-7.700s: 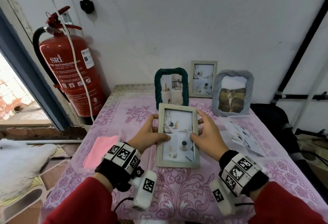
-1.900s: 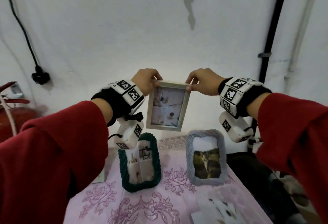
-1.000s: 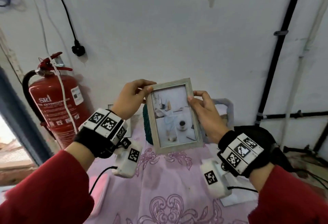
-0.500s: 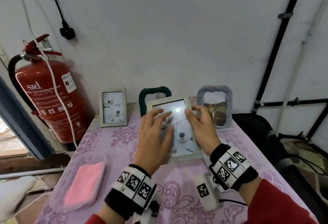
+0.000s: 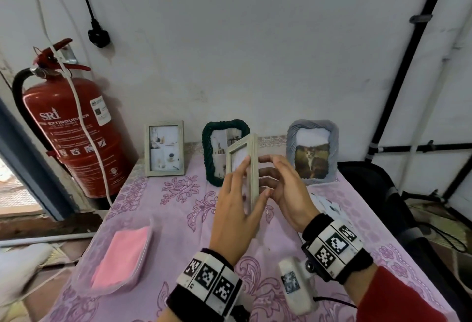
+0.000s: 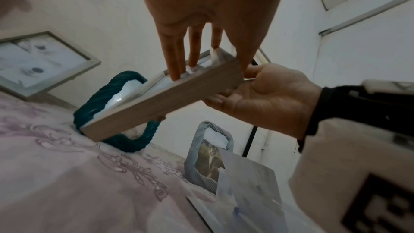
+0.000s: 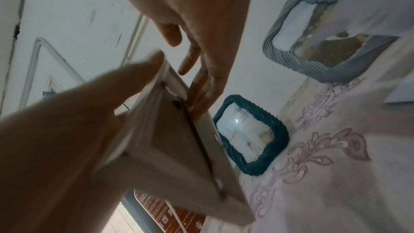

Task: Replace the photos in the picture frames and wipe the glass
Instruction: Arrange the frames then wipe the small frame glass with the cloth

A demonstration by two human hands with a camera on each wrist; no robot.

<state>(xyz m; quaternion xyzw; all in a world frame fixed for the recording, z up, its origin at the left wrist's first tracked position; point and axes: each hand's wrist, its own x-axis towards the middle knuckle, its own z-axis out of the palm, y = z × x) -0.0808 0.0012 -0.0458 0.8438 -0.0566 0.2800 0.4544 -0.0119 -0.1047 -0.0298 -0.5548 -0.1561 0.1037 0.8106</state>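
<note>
A pale wooden picture frame (image 5: 252,168) is held above the table, edge-on to me, with its glass facing left. My left hand (image 5: 237,209) lays straight fingers (image 6: 174,70) on the glass, and its thumb wraps the near edge. Behind the frame, my right hand (image 5: 283,189) curves its fingers against the brown backing board (image 7: 177,148), with its thumb by the frame's corner. The photo inside is mostly hidden by my left hand. Loose photos (image 5: 329,207) lie on the table to the right.
Against the wall stand a small wooden frame (image 5: 164,148), a green rope frame (image 5: 224,153) and a grey frame (image 5: 313,153) with a cat photo. A pink cloth (image 5: 122,258) lies in a clear tray front left. A red fire extinguisher (image 5: 74,132) stands left of the table (image 5: 178,219).
The frame came down from the wall. Half a second ago its glass faced me under my left palm; now it is turned on edge, its back towards my right hand.
</note>
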